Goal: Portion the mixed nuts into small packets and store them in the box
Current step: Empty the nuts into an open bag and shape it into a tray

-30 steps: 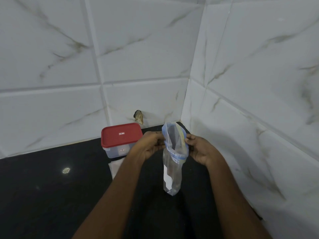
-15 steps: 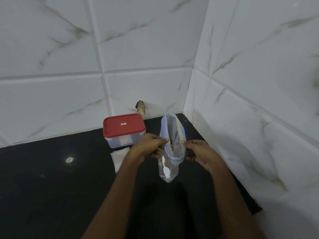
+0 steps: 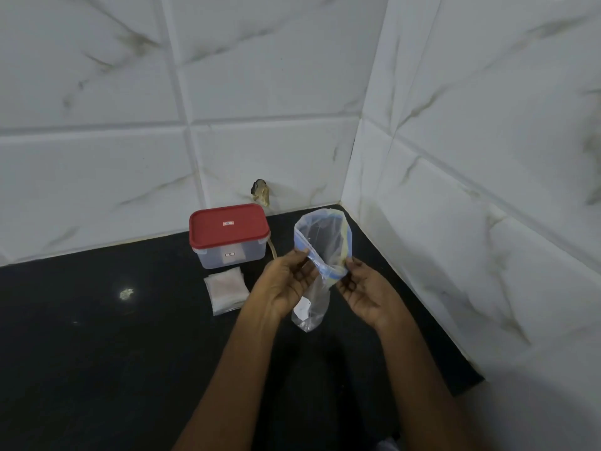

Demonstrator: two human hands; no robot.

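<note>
A clear zip bag with a blue seal strip hangs above the black counter, its mouth pulled wide open. My left hand pinches the left edge of the mouth and my right hand pinches the right edge. The bag's lower part with a white label hangs between my palms. A clear box with a red lid stands shut to the left, near the wall. A stack of small clear packets lies flat in front of the box. I cannot make out nuts in the bag.
The black counter ends in a tiled corner, with walls behind and close on the right. A chipped hole marks the back wall tile above the box. A light reflection shows on the counter at the left.
The bag's mouth has been pulled wider between both hands. The view has dropped and shifted, so the packets by the box are now uncovered by my left arm.
</note>
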